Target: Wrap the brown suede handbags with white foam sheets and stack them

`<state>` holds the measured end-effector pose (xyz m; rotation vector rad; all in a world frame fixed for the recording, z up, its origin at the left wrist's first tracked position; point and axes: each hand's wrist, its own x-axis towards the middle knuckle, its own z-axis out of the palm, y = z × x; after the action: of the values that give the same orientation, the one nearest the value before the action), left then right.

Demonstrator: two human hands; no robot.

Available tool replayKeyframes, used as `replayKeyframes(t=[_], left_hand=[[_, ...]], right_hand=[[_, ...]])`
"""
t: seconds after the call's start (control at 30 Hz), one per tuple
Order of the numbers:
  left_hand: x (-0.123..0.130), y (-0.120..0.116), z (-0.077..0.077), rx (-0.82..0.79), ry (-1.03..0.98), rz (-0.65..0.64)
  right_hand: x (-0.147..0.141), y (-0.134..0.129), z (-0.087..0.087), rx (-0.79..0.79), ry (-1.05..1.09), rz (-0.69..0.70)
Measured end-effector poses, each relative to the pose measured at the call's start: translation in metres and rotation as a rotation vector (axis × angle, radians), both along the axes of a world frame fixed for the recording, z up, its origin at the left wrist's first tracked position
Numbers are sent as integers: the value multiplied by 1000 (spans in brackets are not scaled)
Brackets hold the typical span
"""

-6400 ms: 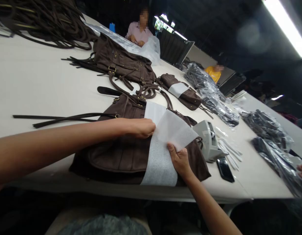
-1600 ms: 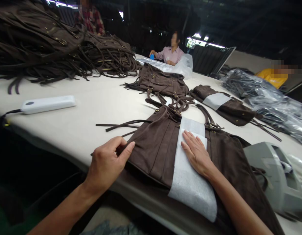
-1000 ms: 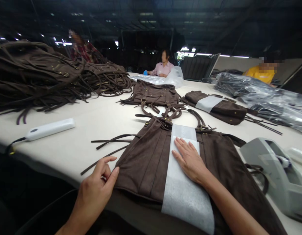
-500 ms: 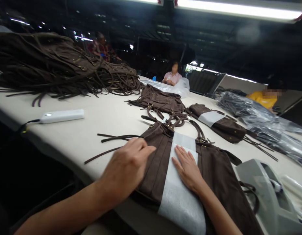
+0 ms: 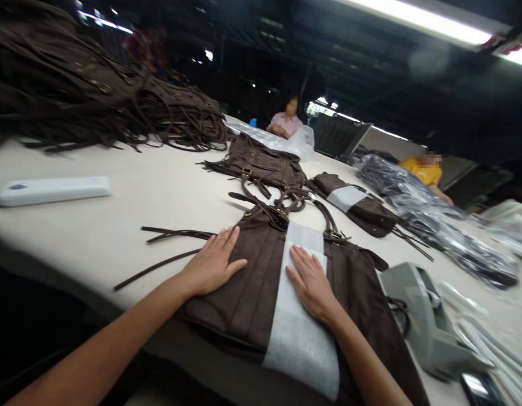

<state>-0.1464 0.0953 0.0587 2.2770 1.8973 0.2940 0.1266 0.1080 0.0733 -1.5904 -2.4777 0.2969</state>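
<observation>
A dark brown bag (image 5: 248, 287) lies flat at the table's near edge, its looped handles pointing away from me. Around its middle runs a white paper band (image 5: 301, 338). My left hand (image 5: 212, 265) lies on the bag's left side, fingers stretched out and holding nothing. On the band rests my right hand (image 5: 309, 282), flat with its fingers extended. Thin brown straps (image 5: 159, 265) trail from the bag's left side onto the table. The bag's underside is hidden.
Brown bags are heaped (image 5: 96, 96) at the far left, near a white power strip (image 5: 56, 190). Another bag (image 5: 265, 163) and a banded bag (image 5: 371, 217) lie beyond. At right stand a grey tape dispenser (image 5: 425, 316) and plastic-wrapped goods (image 5: 434, 208). Two people sit across the table.
My left hand has gone from a loosely closed, raised pose to lying flat on the bag. The right hand stays on the band. The view has shifted right.
</observation>
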Motion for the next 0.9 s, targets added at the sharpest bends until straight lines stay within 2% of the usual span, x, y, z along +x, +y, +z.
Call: replayKeyframes(t=[0.1, 0.2, 0.27, 0.33, 0.43, 0.5, 0.53, 0.6, 0.7, 0.8, 0.9], left_hand=[[-4, 5, -10, 44, 15, 31], [0, 7, -6, 287, 84, 41], [9, 2, 13, 430, 78, -17], [30, -8, 42, 463, 10, -124], [81, -11, 86, 341, -110, -276], [123, 4, 103, 128, -169, -319], [143, 16, 105, 96, -187, -309], [176, 42, 95, 93, -229, -281], [196, 69, 62, 161, -337, -175], [182, 69, 26, 228, -443, -61], [162, 59, 3, 224, -507, -32]], right_hand=[[-3, -1, 7, -47, 25, -16], [-5, 0, 9, -68, 53, -45], [-6, 0, 9, -68, 63, -62], [-6, -1, 8, -60, 71, -67], [-5, 0, 6, -41, 77, -54], [-5, 1, 3, -23, 76, -38], [-4, 1, 1, -7, 81, -34], [-3, 3, -3, 32, 105, -34], [-1, 5, -7, 69, 135, 12], [2, 6, -7, 52, 213, 30], [5, 7, -5, 11, 371, -6]])
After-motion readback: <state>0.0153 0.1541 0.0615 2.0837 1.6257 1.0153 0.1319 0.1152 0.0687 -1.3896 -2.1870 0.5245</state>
